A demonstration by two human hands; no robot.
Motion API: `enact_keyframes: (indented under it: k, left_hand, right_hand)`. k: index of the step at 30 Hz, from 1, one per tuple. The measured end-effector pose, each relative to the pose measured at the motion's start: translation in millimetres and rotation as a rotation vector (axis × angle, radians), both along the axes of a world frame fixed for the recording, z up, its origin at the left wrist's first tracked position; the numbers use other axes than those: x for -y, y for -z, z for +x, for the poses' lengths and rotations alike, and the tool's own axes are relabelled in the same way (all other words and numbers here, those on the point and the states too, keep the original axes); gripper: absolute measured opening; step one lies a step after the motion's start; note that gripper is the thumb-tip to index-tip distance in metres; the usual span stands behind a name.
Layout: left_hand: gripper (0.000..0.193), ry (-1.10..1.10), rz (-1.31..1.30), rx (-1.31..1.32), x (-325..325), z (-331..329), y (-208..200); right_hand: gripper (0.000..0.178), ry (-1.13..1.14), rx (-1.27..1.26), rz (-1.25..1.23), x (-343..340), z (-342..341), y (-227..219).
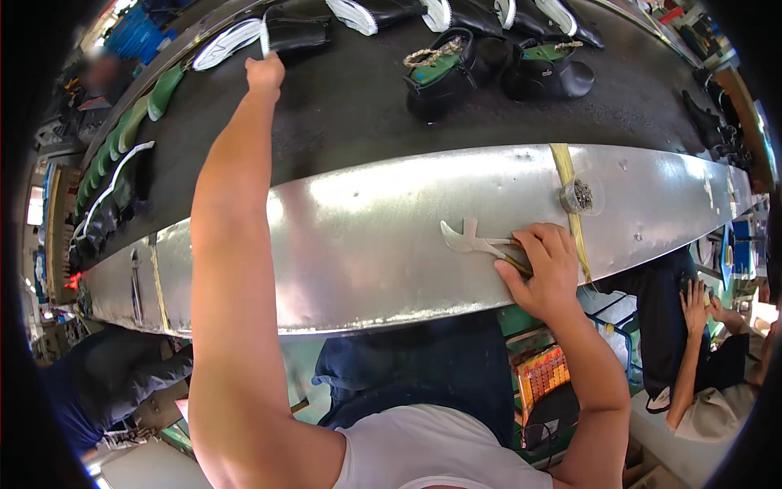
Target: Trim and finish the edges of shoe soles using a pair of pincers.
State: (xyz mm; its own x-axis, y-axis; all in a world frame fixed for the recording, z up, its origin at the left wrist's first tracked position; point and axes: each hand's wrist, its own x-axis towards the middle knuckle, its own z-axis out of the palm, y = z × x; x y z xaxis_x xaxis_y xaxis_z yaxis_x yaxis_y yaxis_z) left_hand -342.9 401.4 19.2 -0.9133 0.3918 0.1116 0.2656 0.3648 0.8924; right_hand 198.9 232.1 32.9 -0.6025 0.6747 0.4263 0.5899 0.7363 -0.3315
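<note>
My left arm reaches across to the far side, where my left hand (265, 75) is closed at the edge of a black shoe upper (300, 34) with white lining. Exactly how the fingers grip it is partly hidden. On the metal ledge, my right hand (550, 269) is wrapped round the handles of lasting pincers (472, 240), whose pale curved jaws point left. Past that hand a clear cup of small metal tacks (582, 196) sits beside a yellow tape strip (564, 167).
Several black uppers with white lining (355, 16) line the far edge of the black belt (342, 106). Two black shoes on green lasts (440, 72) stand nearer. Green lasts (114, 148) curve along the left. A co-worker's hands (695, 306) show at right; another person (122, 379) is at left.
</note>
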Motion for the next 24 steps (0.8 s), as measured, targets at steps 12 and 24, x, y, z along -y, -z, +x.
enact_keyframes:
  k: [12, 24]
  left_hand:
    - [0.039, 0.471, 0.358, 0.483, 71.0, 5.9, -48.5]
    - [0.102, 0.524, -0.288, -1.308, 344.5, 213.7, -115.0]
  right_hand:
    - [0.041, -0.006, 0.004, 0.012, -0.3, -4.0, -1.2]
    - [0.037, -0.004, -0.067, 0.140, 0.5, 0.2, 11.6]
